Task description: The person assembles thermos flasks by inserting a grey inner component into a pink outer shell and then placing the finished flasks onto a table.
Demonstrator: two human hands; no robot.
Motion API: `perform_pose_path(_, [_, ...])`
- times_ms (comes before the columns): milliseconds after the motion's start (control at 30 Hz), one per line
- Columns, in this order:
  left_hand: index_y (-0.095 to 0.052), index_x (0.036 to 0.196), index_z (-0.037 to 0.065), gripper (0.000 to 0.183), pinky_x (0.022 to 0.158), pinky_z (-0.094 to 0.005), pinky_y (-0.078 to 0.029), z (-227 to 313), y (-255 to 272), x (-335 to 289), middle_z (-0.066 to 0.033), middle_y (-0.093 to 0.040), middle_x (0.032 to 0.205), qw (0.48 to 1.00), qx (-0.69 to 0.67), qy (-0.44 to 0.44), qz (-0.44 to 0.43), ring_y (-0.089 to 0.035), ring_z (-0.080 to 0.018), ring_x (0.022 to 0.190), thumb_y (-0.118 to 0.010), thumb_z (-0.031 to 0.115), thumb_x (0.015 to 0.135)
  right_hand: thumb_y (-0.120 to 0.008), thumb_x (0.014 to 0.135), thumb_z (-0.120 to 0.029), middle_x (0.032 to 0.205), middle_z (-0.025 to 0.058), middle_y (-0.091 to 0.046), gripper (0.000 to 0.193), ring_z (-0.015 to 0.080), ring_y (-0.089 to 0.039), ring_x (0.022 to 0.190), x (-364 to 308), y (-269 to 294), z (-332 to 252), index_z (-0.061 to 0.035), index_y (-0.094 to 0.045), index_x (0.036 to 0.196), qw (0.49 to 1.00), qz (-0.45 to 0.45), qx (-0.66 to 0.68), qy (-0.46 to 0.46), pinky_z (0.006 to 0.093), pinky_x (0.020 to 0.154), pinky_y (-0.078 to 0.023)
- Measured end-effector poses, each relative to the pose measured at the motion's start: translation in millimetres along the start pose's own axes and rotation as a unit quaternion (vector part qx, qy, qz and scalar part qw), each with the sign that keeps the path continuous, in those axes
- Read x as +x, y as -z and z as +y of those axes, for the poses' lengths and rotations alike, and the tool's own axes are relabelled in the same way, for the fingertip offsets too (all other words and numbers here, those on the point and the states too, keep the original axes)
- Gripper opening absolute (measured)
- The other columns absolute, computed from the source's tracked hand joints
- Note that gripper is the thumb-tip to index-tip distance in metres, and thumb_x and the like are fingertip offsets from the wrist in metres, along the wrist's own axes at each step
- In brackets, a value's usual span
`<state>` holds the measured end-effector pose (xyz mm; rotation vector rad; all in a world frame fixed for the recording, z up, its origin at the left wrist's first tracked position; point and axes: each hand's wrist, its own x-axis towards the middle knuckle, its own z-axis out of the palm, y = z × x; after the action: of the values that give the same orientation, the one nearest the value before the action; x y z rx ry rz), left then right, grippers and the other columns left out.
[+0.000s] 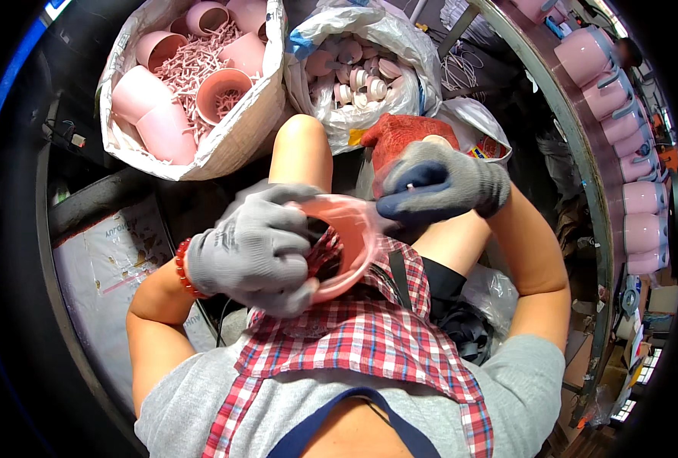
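In a grey glove, my left hand (259,248) grips a pink plastic housing (362,271) by its side, above my lap. The housing is a round shell; plaid cloth shows through its opening, and its rim is smeared by motion. My right hand (434,183), in a grey glove with a dark blue palm, is closed just to the right of the rim. A small pale speck shows at its fingers, but what they hold is too small to make out. Beyond that hand, a red cloth (404,141) lies bunched up.
A large white woven sack (224,156) at the far left holds several pink housings and pink plastic scraps. Beside it, a clear-lined bag (316,99) contains small pale pink pieces. Along the right, pink kettle-like bodies (644,233) with grey handles line a metal-edged shelf (575,145).
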<state>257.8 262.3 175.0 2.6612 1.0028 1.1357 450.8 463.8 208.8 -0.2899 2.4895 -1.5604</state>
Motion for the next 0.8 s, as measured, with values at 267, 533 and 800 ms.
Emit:
perform_pose_path(267, [-0.042, 0.054, 0.0, 0.036, 0.085, -0.0485, -0.046, -6.0, 0.2, -37.7, -0.0055, -0.04, 0.051, 0.924, -0.034, 0.199, 0.324, -0.042, -0.0206, 0.05, -0.048, 0.023, 0.082, -0.058, 0.087, -0.018, 0.089, 0.0032, -0.063, 0.028, 0.0097, -0.058, 0.076, -100.6, 98.4, 2.6, -0.0013, -0.059, 0.109, 0.787, 0.576, -0.219, 0.012, 0.0252, 0.069, -0.047])
perform_pose_path(533, [-0.063, 0.091, -0.009, 0.033, 0.061, -0.0275, -0.038, -31.9, -70.0, -25.5, -0.0019, -0.047, 0.064, 0.865, -0.146, 0.358, 0.319, -0.042, -0.0108, 0.06, -0.05, 0.022, 0.092, -0.064, 0.084, -0.021, 0.091, 0.0064, -0.065, 0.03, 0.0117, -0.059, 0.081, -1.0, 78.3, -38.7, -0.0051, -0.063, 0.109, 0.913, 0.232, -0.317, 0.111, 0.0274, 0.074, -0.048])
perform_pose_path(800, [-0.053, 0.096, -0.001, 0.024, 0.086, -0.0348, -0.042, -79.6, -95.5, -8.8, -0.0124, -0.056, 0.091, 0.737, -0.501, 0.404, 0.207, -0.052, -0.0186, 0.084, -0.05, 0.02, 0.087, -0.054, 0.092, -0.029, 0.111, 0.0098, -0.061, 0.041, 0.016, -0.06, 0.097, -288.7, -138.7, -14.2, -0.0001, -0.054, 0.121, 0.738, 0.603, -0.056, -0.297, 0.0265, 0.082, -0.049])
